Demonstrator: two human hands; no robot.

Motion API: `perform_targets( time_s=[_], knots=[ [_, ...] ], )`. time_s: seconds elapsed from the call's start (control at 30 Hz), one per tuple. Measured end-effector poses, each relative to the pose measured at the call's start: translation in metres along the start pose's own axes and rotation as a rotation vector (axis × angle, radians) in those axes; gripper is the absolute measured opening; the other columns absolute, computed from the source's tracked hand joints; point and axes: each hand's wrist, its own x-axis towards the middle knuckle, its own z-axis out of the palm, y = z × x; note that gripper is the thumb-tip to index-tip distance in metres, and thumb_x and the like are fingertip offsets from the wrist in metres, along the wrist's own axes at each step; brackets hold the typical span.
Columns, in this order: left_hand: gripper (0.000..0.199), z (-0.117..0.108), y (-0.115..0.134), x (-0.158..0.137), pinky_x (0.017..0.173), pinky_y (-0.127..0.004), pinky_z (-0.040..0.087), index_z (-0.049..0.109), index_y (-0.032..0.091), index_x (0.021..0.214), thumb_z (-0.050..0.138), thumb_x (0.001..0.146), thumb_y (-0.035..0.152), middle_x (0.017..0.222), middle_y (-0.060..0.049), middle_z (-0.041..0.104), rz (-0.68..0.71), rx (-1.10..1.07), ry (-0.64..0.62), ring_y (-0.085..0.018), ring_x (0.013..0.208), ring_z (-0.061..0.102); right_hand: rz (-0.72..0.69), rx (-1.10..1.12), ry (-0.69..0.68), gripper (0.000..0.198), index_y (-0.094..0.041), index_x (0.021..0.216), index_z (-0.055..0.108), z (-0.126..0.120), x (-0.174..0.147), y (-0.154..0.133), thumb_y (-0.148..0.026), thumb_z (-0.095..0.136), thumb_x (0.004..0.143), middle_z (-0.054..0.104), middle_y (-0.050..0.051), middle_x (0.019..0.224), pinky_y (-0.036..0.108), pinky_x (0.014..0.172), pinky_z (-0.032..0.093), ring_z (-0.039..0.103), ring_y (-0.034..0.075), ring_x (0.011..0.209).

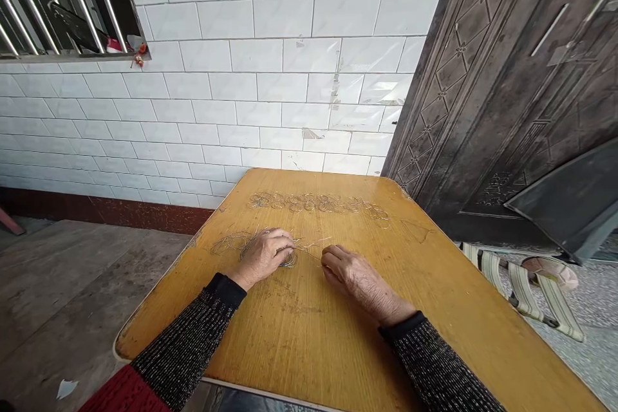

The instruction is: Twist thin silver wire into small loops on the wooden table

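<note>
A barred window (58, 3) sits at the upper left in a white tiled wall (270, 77). Below it, a yellow wooden table (347, 347) carries thin wire loops. A loose tangle of wire (230, 243) lies at the left, just beside the left hand (263, 257). That hand rests palm down, fingers curled onto a small wire coil (290, 261) and pressing it to the tabletop. A fine wire strand (309, 252) runs from the coil to the right hand (347, 273), whose fingertips are pinched closed on its end. Farther back, a row of finished wire rings (318, 203) stretches across the table. A dark embossed metal door (512, 96) stands at the right, with a folded striped chair (526, 290) on the floor below it
</note>
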Motion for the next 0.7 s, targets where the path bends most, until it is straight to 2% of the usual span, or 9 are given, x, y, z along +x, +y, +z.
perform_targets(
  time_s=[0.2,0.33,0.5,0.7],
  knots=[
    [0.016,0.000,0.007,0.002,0.074,-0.026,0.042,0.062,0.019,0.084,0.045,0.082,0.020,0.088,-0.005,0.062,-0.060,-0.074,0.058,-0.015,0.082,0.057,0.020,-0.014,0.061,0.017,-0.016,0.073,0.050,0.002,0.001,0.002,-0.012,0.039,0.086,0.055,0.006,0.076,0.024,0.060,0.043,0.052,0.016,0.070],
    [0.018,-0.001,0.016,0.005,0.065,-0.024,0.044,0.059,0.019,0.085,0.041,0.084,0.025,0.071,-0.001,0.063,-0.203,-0.156,0.120,-0.012,0.063,0.059,0.041,0.054,0.120,0.018,-0.016,0.076,0.050,0.001,0.001,0.002,-0.013,0.037,0.087,0.055,0.007,0.080,0.026,0.065,0.044,0.052,0.016,0.074],
    [0.016,0.001,0.021,0.007,0.057,-0.022,0.046,0.055,0.019,0.083,0.044,0.083,0.029,0.073,-0.001,0.063,-0.342,-0.439,0.165,-0.011,0.058,0.060,0.058,0.114,0.160,0.017,-0.016,0.079,0.049,-0.001,0.002,0.000,-0.014,0.036,0.088,0.056,0.008,0.084,0.026,0.067,0.045,0.053,0.015,0.076],
    [0.020,-0.005,0.030,0.011,0.050,-0.022,0.047,0.054,0.015,0.080,0.047,0.080,0.034,0.068,-0.001,0.059,-0.440,-0.723,0.179,-0.010,0.054,0.058,0.008,0.106,0.126,0.016,-0.016,0.083,0.049,0.002,0.001,0.001,-0.014,0.034,0.090,0.056,0.007,0.084,0.026,0.065,0.044,0.052,0.016,0.075]
  ],
)
